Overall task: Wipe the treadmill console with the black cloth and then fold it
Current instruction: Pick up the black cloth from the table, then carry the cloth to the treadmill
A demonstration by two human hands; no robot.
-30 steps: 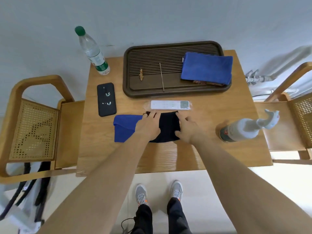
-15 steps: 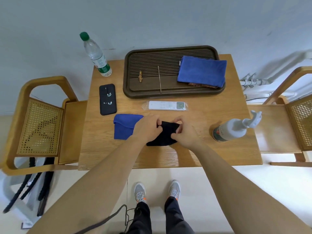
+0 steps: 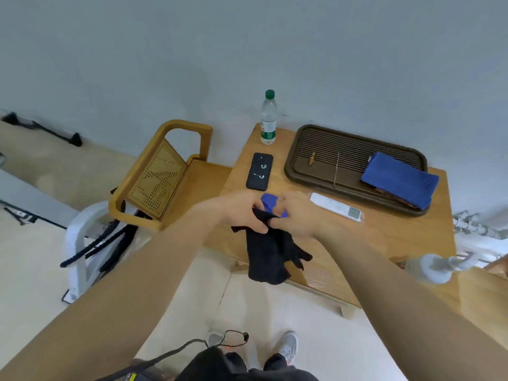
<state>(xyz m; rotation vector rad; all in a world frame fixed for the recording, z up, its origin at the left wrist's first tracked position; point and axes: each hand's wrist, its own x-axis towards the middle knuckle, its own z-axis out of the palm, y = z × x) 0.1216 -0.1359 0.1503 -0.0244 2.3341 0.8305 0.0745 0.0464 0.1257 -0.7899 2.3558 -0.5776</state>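
Hanging bunched from both hands, the limp black fabric cloth point(image 3: 268, 251) had left the light wooden table point(image 3: 384, 235), where half a second earlier it lay flat under the palms; it now dangled above the table's near edge, its long axis roughly vertical, loose end pointing at the floor. The left hand point(image 3: 242, 209) and right hand point(image 3: 297, 213) each pinched its top edge, close together. Judging by this, the cloth was picked up for wiping; no treadmill console was visible yet
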